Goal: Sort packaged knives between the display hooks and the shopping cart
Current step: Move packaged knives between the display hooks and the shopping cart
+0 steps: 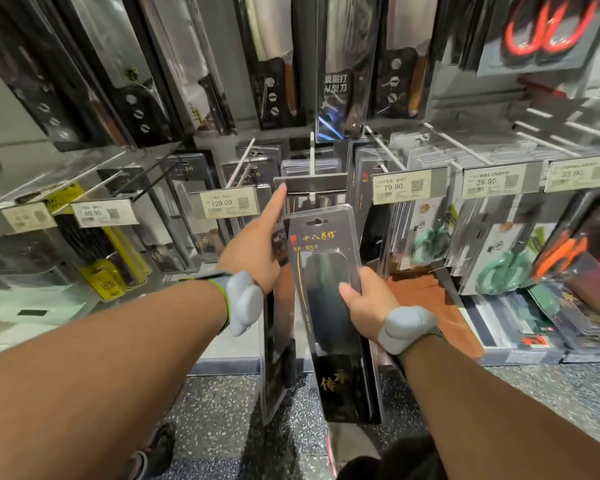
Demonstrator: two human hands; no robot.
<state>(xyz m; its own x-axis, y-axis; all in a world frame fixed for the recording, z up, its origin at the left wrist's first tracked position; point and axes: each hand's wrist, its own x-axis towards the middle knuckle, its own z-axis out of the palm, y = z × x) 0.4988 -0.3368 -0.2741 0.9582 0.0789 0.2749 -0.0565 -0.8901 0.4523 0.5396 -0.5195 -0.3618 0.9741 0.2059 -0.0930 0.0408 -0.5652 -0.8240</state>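
While gripped upright, packaged knife.

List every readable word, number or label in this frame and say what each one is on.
"129.00": price tag left of the left hand.
"79.90": price tag right of centre.
"29.90": next price tag rightwards.
"69.90": price tag at left, faint.
"十八子作": packaged knife gripped by the right hand.
"真锻打 V型刀": upper hanging pack.
Far-right price tag: blurred; small print, QR codes unreadable.
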